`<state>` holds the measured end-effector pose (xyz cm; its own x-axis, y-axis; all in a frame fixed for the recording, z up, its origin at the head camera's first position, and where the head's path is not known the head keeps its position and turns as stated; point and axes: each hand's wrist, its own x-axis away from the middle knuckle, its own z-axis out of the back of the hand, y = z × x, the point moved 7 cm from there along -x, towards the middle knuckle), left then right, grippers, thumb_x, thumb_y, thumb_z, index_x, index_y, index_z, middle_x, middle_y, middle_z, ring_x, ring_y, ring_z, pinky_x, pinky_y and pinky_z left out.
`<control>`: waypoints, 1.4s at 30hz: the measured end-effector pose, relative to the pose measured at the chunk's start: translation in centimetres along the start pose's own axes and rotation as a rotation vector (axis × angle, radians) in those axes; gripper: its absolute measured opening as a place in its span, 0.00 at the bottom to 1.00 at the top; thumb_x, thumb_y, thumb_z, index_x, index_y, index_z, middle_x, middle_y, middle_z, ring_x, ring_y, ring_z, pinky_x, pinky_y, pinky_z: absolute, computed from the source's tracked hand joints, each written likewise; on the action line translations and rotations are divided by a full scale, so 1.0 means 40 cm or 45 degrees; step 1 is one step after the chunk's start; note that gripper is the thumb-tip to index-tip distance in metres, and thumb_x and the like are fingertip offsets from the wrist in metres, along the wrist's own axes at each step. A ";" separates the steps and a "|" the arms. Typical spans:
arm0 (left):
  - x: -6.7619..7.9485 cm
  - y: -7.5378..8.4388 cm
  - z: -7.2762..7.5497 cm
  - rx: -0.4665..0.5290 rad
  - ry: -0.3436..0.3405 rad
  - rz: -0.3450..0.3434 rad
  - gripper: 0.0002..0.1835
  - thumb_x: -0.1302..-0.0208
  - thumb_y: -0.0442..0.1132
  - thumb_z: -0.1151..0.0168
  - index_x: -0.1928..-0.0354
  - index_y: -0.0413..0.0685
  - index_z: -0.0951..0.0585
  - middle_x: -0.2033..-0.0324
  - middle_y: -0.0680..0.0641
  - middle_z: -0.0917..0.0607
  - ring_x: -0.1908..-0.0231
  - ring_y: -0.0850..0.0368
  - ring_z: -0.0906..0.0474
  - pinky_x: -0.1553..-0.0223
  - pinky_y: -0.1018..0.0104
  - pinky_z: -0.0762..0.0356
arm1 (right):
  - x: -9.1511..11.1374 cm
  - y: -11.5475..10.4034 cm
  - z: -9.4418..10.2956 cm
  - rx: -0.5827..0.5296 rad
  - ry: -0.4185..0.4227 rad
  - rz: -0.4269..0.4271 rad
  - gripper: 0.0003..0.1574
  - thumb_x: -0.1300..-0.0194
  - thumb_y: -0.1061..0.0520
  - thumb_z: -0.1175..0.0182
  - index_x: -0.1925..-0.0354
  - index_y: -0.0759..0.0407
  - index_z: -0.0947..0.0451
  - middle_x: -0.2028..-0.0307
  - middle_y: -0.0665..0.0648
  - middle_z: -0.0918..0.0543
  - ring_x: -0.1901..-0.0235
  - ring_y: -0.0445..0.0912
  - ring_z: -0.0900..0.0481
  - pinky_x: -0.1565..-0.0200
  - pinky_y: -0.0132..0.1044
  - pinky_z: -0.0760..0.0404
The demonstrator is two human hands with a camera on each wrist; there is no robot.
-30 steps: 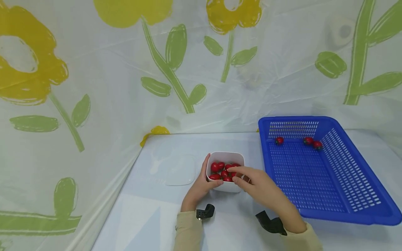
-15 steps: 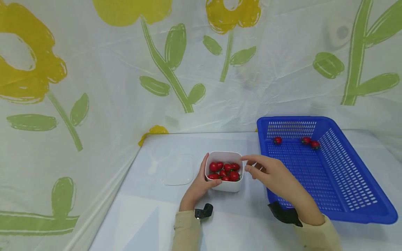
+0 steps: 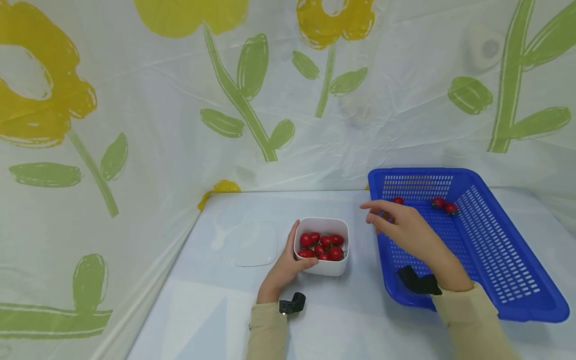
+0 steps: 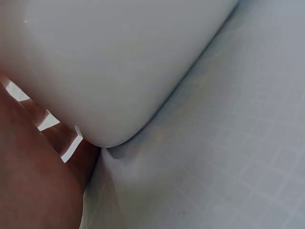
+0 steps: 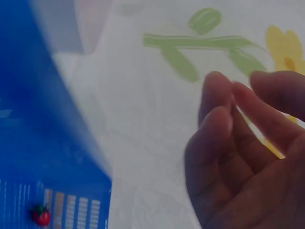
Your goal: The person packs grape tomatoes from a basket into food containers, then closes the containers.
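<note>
My left hand holds a white square plastic container by its left side, thumb at the front wall. In the left wrist view the fingers lie against the container's wall. Several red cherry tomatoes lie inside it. My right hand hovers over the left rim of a blue plastic basket, fingers loosely bent and holding nothing. In the right wrist view a gap shows between that hand's thumb and fingers. Three tomatoes lie at the basket's far end, one partly hidden by the right hand.
A clear, flat lid lies on the white-covered table, left of the container. Behind the table hangs a flower-printed curtain. The basket takes up the table's right side.
My right hand has left the container's tomatoes and moved right and away from me, to the basket's left rim. The left hand still holds the container in place.
</note>
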<state>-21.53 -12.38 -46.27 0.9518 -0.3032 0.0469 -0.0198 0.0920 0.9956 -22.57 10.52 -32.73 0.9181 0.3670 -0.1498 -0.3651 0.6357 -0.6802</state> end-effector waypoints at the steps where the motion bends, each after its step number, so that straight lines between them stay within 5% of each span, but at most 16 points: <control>1: 0.003 0.009 -0.002 0.003 -0.005 0.002 0.50 0.49 0.38 0.37 0.32 0.67 0.59 0.35 0.51 0.46 0.37 0.52 0.51 0.44 0.50 0.40 | -0.005 0.004 0.000 0.009 0.000 0.012 0.22 0.35 0.46 0.51 0.44 0.46 0.31 0.69 0.49 0.22 0.72 0.44 0.24 0.70 0.36 0.25; 7: 0.012 0.030 -0.006 -0.010 -0.016 0.006 0.50 0.48 0.38 0.37 0.31 0.63 0.60 0.35 0.49 0.48 0.36 0.50 0.52 0.44 0.49 0.40 | -0.033 0.037 -0.002 0.091 -0.003 0.047 0.25 0.35 0.49 0.51 0.40 0.51 0.35 0.64 0.53 0.22 0.72 0.43 0.24 0.69 0.36 0.24; 14: -0.006 -0.017 0.007 -0.023 0.025 0.021 0.49 0.50 0.42 0.36 0.34 0.78 0.57 0.36 0.57 0.45 0.38 0.56 0.50 0.44 0.49 0.41 | -0.054 0.087 0.004 0.121 -0.039 0.004 0.22 0.35 0.51 0.50 0.44 0.56 0.31 0.67 0.55 0.22 0.69 0.48 0.24 0.68 0.39 0.25; 24: -0.009 -0.019 0.008 -0.021 0.031 0.007 0.49 0.50 0.42 0.36 0.34 0.79 0.56 0.37 0.57 0.44 0.38 0.56 0.49 0.44 0.50 0.39 | -0.081 0.207 0.024 -0.150 -0.090 -0.193 0.22 0.34 0.47 0.52 0.49 0.60 0.34 0.58 0.61 0.24 0.63 0.55 0.23 0.64 0.43 0.23; 42: -0.012 -0.034 0.010 -0.010 0.033 -0.001 0.48 0.50 0.42 0.35 0.36 0.83 0.56 0.38 0.59 0.44 0.38 0.58 0.49 0.43 0.50 0.42 | -0.093 0.335 0.032 -0.072 -0.204 -0.323 0.24 0.34 0.57 0.53 0.44 0.70 0.37 0.50 0.71 0.30 0.58 0.60 0.24 0.64 0.45 0.22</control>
<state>-22.10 -12.73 -47.60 0.9594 -0.2788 0.0437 -0.0165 0.0990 0.9949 -31.07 18.54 -40.36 0.9412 0.3066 0.1418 -0.1141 0.6835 -0.7209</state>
